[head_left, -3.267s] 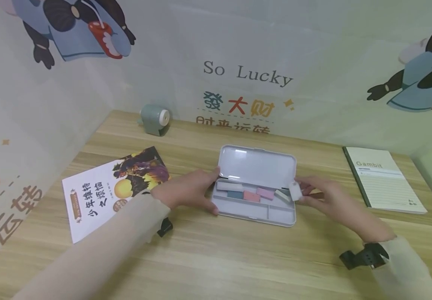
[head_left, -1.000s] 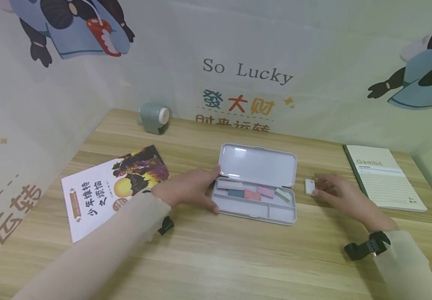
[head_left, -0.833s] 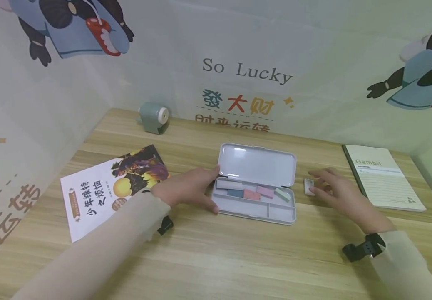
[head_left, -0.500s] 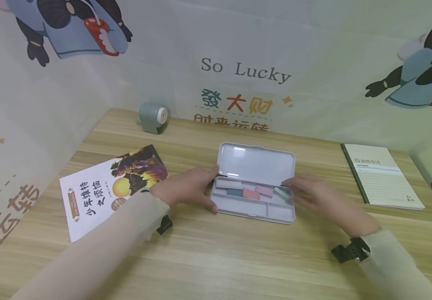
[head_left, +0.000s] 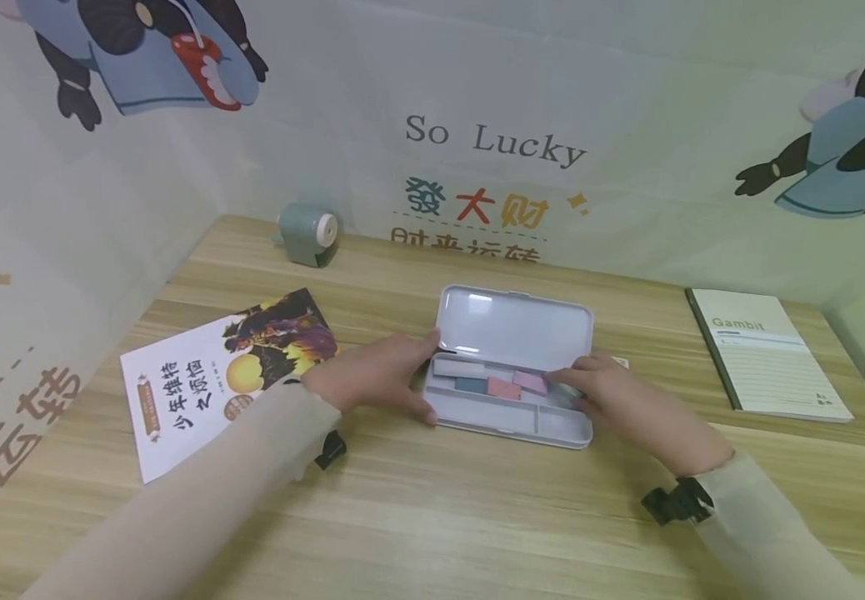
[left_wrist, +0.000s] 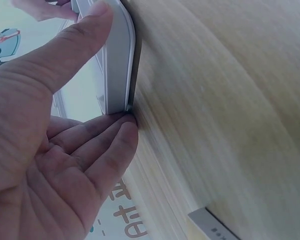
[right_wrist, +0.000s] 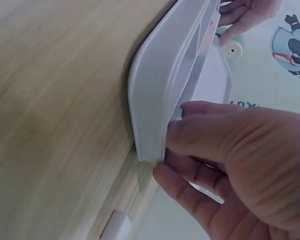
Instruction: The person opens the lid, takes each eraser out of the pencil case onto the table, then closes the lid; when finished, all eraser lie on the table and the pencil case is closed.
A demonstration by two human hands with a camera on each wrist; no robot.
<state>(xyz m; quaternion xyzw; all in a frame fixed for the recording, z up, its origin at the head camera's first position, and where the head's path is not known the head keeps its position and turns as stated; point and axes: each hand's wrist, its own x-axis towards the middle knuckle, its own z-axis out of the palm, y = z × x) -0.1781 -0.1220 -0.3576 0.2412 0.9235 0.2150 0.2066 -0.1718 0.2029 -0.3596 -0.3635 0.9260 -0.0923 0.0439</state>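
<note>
A pale grey pencil case (head_left: 477, 410) lies with its lid raised. My left hand (head_left: 372, 379) holds its left end, thumb at the front corner and fingers by the hinge. My right hand (head_left: 627, 400) reaches over the right end. Its thumb and index finger pinch a small pale green eraser (head_left: 563, 390), mostly hidden by the fingers; a sliver of the eraser (right_wrist: 178, 114) shows in the right wrist view. Beside it in the case lie a pink-purple eraser (head_left: 529, 382), a coral one, a blue one and a long white block (head_left: 458, 368).
A white eraser (head_left: 622, 362) lies on the table just behind my right hand, partly hidden. A book (head_left: 177, 400) is at left, partly under my left forearm. A green pencil sharpener (head_left: 305, 235) stands at the back left, a notebook (head_left: 770, 358) at the right.
My right hand took the white eraser out to the right of the case and let go of it. It has since moved back left to the pale green eraser. The left hand stays put.
</note>
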